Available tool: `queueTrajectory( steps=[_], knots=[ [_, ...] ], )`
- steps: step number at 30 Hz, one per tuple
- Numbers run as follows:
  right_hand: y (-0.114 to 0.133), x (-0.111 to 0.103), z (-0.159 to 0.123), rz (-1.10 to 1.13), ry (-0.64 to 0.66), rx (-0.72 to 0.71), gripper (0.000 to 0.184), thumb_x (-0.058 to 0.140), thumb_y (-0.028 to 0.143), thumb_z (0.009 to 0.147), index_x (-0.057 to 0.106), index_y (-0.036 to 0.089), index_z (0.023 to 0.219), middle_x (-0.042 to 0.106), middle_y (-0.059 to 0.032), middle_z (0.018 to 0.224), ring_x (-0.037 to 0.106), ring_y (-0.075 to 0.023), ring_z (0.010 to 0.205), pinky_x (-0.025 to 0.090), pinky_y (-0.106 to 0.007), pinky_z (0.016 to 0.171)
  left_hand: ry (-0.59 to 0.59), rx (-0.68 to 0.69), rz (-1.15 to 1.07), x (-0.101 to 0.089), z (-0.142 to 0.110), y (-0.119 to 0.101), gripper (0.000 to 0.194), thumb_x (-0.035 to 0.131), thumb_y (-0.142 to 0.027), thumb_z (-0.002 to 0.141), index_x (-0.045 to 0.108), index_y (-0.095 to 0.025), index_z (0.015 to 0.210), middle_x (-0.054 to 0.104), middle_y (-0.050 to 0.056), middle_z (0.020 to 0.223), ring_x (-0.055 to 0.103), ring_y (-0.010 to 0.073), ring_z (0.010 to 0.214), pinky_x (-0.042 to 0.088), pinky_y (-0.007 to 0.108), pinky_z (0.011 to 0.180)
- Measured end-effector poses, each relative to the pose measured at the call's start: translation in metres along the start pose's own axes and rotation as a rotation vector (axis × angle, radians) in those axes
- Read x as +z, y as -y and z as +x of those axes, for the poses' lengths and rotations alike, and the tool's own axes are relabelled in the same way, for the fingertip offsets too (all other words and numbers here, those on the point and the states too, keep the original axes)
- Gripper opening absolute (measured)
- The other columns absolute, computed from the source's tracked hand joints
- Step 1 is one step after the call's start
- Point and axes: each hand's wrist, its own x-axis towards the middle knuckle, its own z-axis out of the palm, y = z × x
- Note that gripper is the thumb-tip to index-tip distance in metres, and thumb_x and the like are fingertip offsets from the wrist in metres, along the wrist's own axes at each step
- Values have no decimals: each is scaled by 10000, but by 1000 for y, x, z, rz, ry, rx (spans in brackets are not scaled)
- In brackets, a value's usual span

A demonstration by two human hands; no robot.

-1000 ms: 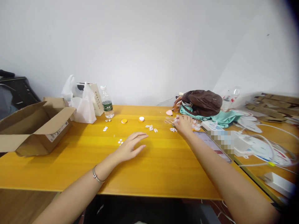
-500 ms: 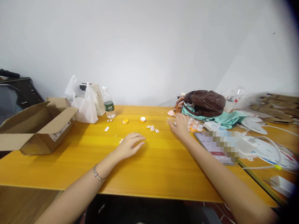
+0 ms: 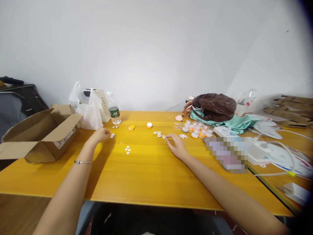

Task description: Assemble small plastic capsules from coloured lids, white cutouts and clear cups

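At the left, my left hand is curled, fingertips bent in beside small white discs; whether it holds anything is hidden. My right hand reaches low over the table with thumb and forefinger a little apart, their tips at the edge of a small white cut-out piece. More such cut-out pieces lie to its left, and another cluster lies just beyond the hand. Between my hands are several white discs. Farther back are a flat yellow round part and a white-topped yellow round part.
Several clear-domed parts with coloured bases stand right of centre, near a pink cone-shaped piece. An open cardboard box, plastic bag and water bottle stand left. A brown bag, phone and cables occupy the right.
My left hand has moved left from mid-table to the white discs, uncovering the group in the middle. My right hand has drawn back from the clear-domed parts to the cut-out pieces.
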Motion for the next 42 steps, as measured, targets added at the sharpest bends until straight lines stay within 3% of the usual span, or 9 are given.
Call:
queueTrajectory(
  steps=[5,12,17,19,20,25,32,38,42],
  knots=[
    [4,2,1,7,20,6,141,446,232,812,529,201,922,598,-69,919,558,-210,902,441,-382,822,9,-33,41,14,5,4,307,593,-432,603,618,-149,718,672,65,763,612,194,695,424,216,585],
    [4,3,2,19,13,34,154,438,236,812,536,198,925,602,-72,903,567,-209,883,456,-382,798,-32,19,55,10,-12,-25,142,539,-282,673,580,-147,658,654,88,714,596,213,703,405,247,592],
    [4,2,1,34,11,37,148,433,239,817,536,189,912,599,-69,876,572,-199,858,459,-371,791,108,348,-75,18,-46,-101,133,545,-308,722,596,-190,756,653,11,766,596,149,708,437,220,641],
    [6,1,0,41,18,30,146,430,238,819,536,188,906,600,-66,868,574,-195,852,463,-365,787,265,661,-226,29,-62,-131,127,525,-294,756,596,-190,760,652,17,777,593,143,705,450,234,652],
    [6,1,0,45,24,26,145,427,236,820,535,189,906,600,-64,871,574,-192,854,464,-362,788,298,727,-253,35,-68,-142,131,525,-307,763,596,-197,760,651,19,782,591,144,710,454,243,664],
    [8,1,-1,66,48,15,135,425,227,821,529,196,900,597,-60,863,575,-186,849,471,-360,783,410,841,-316,57,-85,-162,141,556,-338,755,603,-209,725,649,33,713,584,154,636,464,265,599],
    [7,1,0,87,60,27,146,429,228,814,537,198,909,594,-65,869,578,-192,850,472,-373,783,431,736,-356,56,-68,-147,235,645,-408,659,611,-196,756,658,-14,716,603,124,653,465,188,577],
    [9,1,0,99,68,42,153,437,246,816,532,202,927,602,-61,878,583,-188,850,474,-369,788,6,341,-251,36,10,-104,327,498,-391,754,579,-112,904,625,103,891,578,202,839,441,298,757],
    [12,1,0,116,88,52,163,442,260,820,527,195,944,612,-56,892,587,-176,854,475,-349,792,-93,184,-162,45,43,-86,420,620,-360,626,577,-87,942,597,140,960,540,255,944,410,291,777]
  ],
)
